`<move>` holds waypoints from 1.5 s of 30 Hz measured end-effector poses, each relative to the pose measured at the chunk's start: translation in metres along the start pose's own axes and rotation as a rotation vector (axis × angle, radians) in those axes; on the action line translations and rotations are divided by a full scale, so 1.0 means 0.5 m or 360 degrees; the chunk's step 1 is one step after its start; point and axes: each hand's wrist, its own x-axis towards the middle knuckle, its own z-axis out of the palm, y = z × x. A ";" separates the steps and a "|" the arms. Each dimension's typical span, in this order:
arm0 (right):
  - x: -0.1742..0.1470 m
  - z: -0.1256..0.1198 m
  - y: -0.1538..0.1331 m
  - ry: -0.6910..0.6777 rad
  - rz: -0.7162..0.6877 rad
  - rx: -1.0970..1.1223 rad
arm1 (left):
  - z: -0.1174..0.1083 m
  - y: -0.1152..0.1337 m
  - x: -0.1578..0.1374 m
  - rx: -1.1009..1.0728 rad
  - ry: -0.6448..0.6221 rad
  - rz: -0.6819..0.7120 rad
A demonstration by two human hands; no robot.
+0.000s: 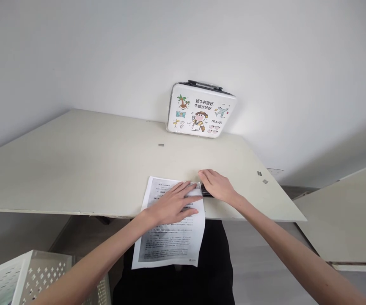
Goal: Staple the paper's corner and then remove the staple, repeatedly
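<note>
A printed sheet of paper lies at the table's front edge, its lower half hanging over toward my lap. My left hand rests flat on the upper part of the sheet, fingers spread, holding nothing. At the sheet's upper right corner is a black stapler, mostly hidden under my right hand. My right hand is closed over the top of it, fingers together. The paper's corner meets the stapler's left end; whether it sits between the jaws is hidden.
A white case with cartoon prints leans against the wall at the table's back. Small grey strips lie on the pale table. A white perforated basket stands at lower left, and a pale cabinet at right.
</note>
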 end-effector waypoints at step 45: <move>-0.133 0.056 0.206 0.0683 -0.0038 0.0532 | -0.026 -0.057 0.019 0.0141 -0.0072 -0.0244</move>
